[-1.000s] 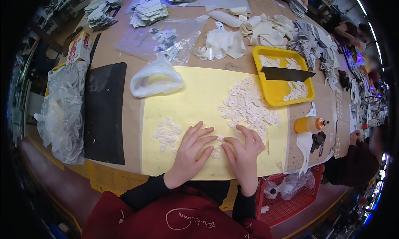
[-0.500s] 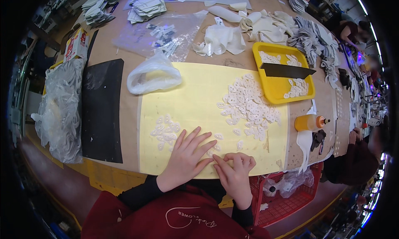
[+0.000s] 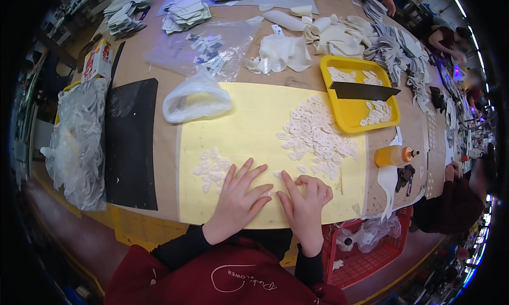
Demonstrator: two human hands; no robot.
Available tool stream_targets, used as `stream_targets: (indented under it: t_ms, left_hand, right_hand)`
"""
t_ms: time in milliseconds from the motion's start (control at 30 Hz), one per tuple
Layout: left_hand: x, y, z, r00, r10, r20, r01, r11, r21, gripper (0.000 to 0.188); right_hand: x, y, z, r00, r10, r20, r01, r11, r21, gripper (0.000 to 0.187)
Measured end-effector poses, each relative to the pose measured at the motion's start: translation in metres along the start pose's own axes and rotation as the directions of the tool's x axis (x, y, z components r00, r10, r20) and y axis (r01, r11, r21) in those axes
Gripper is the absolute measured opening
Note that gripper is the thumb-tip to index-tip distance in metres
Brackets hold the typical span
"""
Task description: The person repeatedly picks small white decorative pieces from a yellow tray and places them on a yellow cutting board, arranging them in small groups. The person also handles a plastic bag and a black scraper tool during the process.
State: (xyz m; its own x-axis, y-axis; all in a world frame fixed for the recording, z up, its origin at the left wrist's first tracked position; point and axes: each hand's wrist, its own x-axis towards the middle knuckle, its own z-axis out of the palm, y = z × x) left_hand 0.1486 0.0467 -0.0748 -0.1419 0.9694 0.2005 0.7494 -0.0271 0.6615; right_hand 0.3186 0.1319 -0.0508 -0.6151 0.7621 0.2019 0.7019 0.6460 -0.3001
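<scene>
My left hand (image 3: 239, 200) lies on the yellow sheet (image 3: 238, 119) with its fingers spread. A small white piece (image 3: 270, 194), partly hidden, is by its index finger and thumb. To the right, my right hand (image 3: 306, 205) has its index finger stretched out and its thumb apart, the other fingers curled. That index fingertip is beside another small white piece with cut-out holes (image 3: 278, 174). Beyond it spreads a large pile of such white pieces (image 3: 313, 129). A smaller group of white pieces (image 3: 211, 168) lies left of my left hand, some near its fingers.
A yellow tray (image 3: 344, 125) with a black divider bar (image 3: 366, 90) holds more white pieces. Nearby lie an orange-capped bottle (image 3: 391, 156), a white plastic bag (image 3: 196, 99) and a black board (image 3: 131, 146). A red basket (image 3: 366, 262) stands below the front edge. Other people are at the right.
My right hand has moved away from my left thumb, slightly right and forward, its index finger reaching toward a white piece. My left hand has barely shifted.
</scene>
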Motion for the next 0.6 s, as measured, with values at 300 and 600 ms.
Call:
stream_targets:
  t_ms: [300, 600]
  left_hand:
    - [0.002, 0.003, 0.002, 0.996, 0.058, 0.071, -0.069, 0.984, 0.162, 0.041]
    - [0.005, 0.006, -0.003, 0.997, 0.044, 0.067, -0.052, 0.992, 0.114, 0.035]
  right_hand:
    - [-0.024, 0.022, -0.012, 1.0, -0.021, -0.021, 0.024, 0.988, 0.15, 0.031]
    - [-0.009, 0.047, -0.012, 0.993, 0.043, -0.107, -0.041, 0.999, 0.024, 0.026]
